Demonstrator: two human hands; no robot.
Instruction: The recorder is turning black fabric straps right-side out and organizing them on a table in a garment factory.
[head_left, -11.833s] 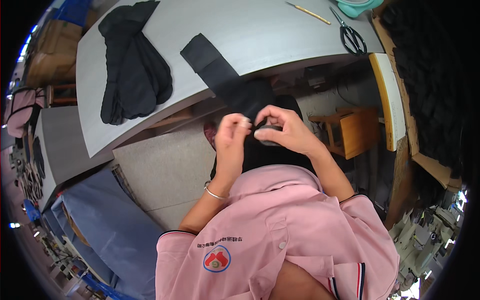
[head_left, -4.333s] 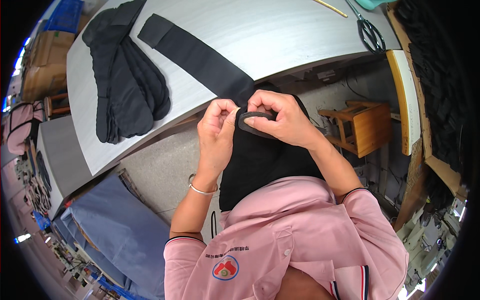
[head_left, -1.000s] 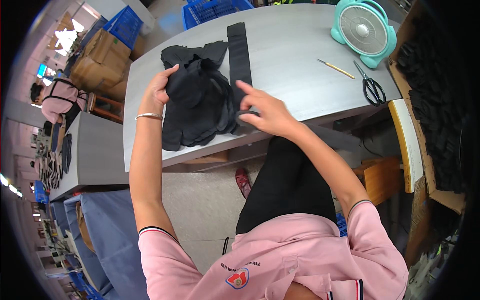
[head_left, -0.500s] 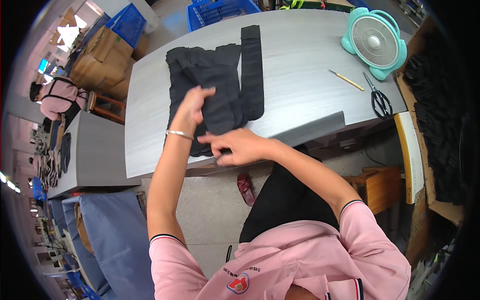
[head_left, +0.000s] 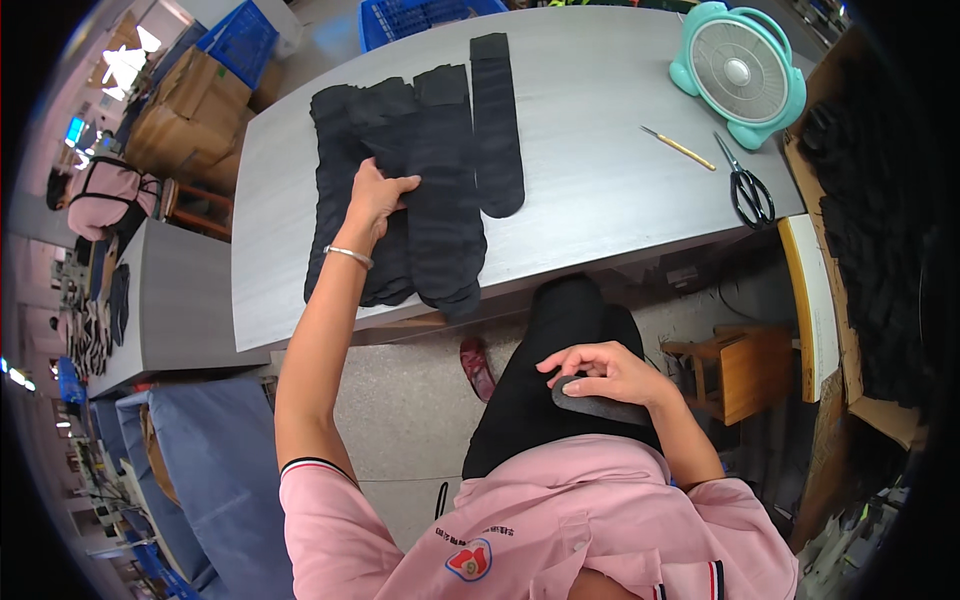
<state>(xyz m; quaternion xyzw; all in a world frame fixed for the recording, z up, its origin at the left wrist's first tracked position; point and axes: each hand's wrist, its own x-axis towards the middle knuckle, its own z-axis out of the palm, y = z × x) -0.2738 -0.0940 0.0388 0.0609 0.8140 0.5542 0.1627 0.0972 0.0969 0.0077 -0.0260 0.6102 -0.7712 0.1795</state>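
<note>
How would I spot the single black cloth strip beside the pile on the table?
Find the grey table with a turquoise fan at its right end. Left of the fan is a pile of black cloth pieces under the person's left hand. The black cloth strip lies immediately right of that pile, its rounded end toward the person; unlike its overlapping neighbours, it lies singly.

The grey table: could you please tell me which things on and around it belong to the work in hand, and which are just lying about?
Seemingly in use:
pile of black sock-shaped pieces, at the left hand
single black piece beside the pile
dark grey pad, in the right hand

Seemingly just lying about:
turquoise fan
black-handled scissors
yellow-handled pointed tool
wooden stool
</note>
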